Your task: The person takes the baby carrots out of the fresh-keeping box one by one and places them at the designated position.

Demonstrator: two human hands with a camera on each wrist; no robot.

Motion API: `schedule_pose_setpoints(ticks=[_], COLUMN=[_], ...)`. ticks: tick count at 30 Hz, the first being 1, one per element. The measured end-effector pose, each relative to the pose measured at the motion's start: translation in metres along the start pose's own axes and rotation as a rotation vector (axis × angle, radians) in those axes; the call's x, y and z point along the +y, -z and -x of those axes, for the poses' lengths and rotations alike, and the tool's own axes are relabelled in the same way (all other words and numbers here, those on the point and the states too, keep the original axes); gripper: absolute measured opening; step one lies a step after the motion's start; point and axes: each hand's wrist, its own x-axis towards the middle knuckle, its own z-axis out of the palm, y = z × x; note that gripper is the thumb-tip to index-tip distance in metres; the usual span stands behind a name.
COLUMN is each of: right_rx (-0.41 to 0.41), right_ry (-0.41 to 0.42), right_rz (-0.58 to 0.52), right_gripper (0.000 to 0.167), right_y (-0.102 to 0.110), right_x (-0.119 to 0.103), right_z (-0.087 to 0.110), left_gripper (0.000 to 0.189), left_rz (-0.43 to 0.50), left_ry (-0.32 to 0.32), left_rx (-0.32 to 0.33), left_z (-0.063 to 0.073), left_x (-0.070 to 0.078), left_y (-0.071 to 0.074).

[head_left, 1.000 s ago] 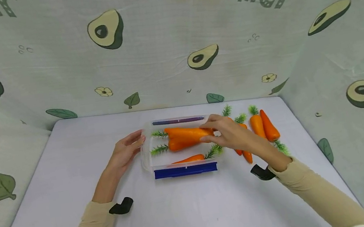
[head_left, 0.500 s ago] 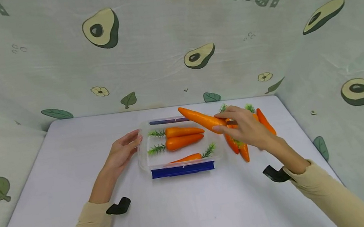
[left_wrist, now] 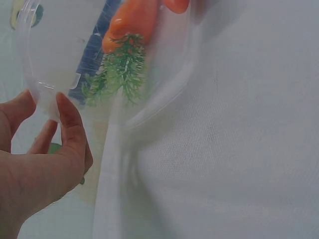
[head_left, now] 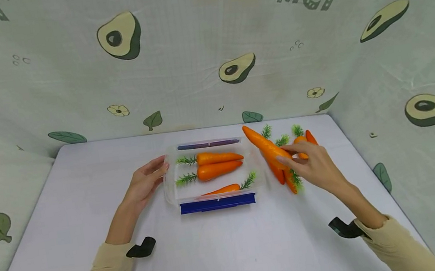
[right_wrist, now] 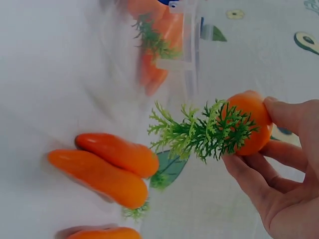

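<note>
My left hand (head_left: 144, 181) pinches the left rim of a clear plastic box (head_left: 169, 187) with blue latches; the left wrist view shows thumb and fingertips on that rim (left_wrist: 47, 94). Inside the box, two carrots (head_left: 220, 170) lie side by side, leaves to the left, and another carrot (head_left: 225, 189) lies along the near wall, leaves to the right. My right hand (head_left: 316, 165) grips a carrot (head_left: 262, 140) by its thick end, tip pointing away and left, to the right of the box. In the right wrist view its green leaves (right_wrist: 199, 132) hang free of the fingers.
Several loose carrots (head_left: 290, 181) lie on the white table (head_left: 219, 257) right of the box, partly hidden by the held carrot and right hand. More carrots (head_left: 311, 137) lie behind that hand. A printed cloth (head_left: 182, 66) hangs behind the table's far edge.
My right hand has moved right, carrying the carrot from over the box to above the loose carrots, its tip swinging farther away from me. The left hand has stayed at the box rim.
</note>
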Motion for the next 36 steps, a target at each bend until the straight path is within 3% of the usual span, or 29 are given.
schedule_pose_setpoints(ticks=[12,16,25,36], right_rx=[0.056,0.051,-0.01,-0.114], right_ry=[-0.172,-0.201,-0.36,-0.577], right_rz=[0.092,0.073,0.032,0.01], right_gripper=[0.032,0.03,0.034,0.05], right_y=[-0.009,-0.014,-0.024,-0.034], right_x=[0.021,0.026,0.032,0.032], right_z=[0.044,0.058,0.084,0.099], left_gripper=[0.061,0.061,0.063,0.063], left_rz=[0.014,0.013,0.014,0.012], left_ry=[0.013,0.007,0.01,-0.003], left_rx=[0.01,0.002,0.003,0.001], left_z=[-0.001,-0.001,-0.001,-0.002], left_x=[-0.003,-0.004,-0.005,-0.005], left_y=[0.0,0.0,-0.001,0.0])
